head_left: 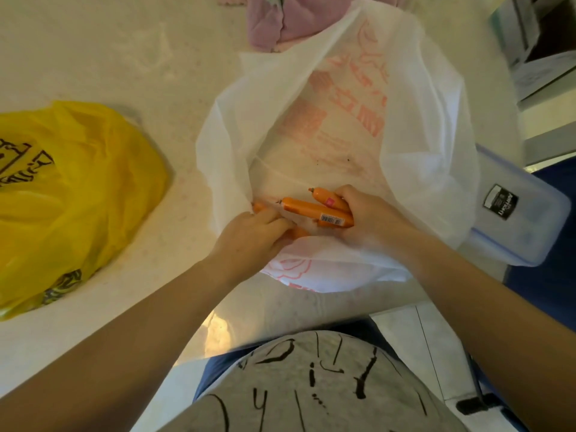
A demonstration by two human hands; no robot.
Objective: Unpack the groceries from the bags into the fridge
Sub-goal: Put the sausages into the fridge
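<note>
White bag [414,126] with red print lying open on pale bench [93,51], mouth toward the body. Both hands inside the mouth. Right hand [371,219] curled round two orange sausages [314,208], one bearing a barcode label, both lying across the bag's bottom, ends pointing left. Left hand [252,235] at the bag's left edge, fingers curled over further orange sausages [260,207] partly hidden beneath the hand and the plastic; count not determinable. Left grip closed on those; whether bag film is also pinched cannot be told. Bag walls standing up around both hands, screening the far and right sides of the contents. Yellow bag [78,188] with black print lying on bench well to the left, closed over, contents not visible. Clear lidded box [517,213] with blue rim and dark label lying just right of white bag, touching or tucked under its side. Pink cloth [277,23] at far edge of bench, behind white bag. Pale boxes [536,42] at upper right, blurred. Grey printed shirt [311,385] in the foreground below bench edge; tiled floor [436,353] visible to the right.
</note>
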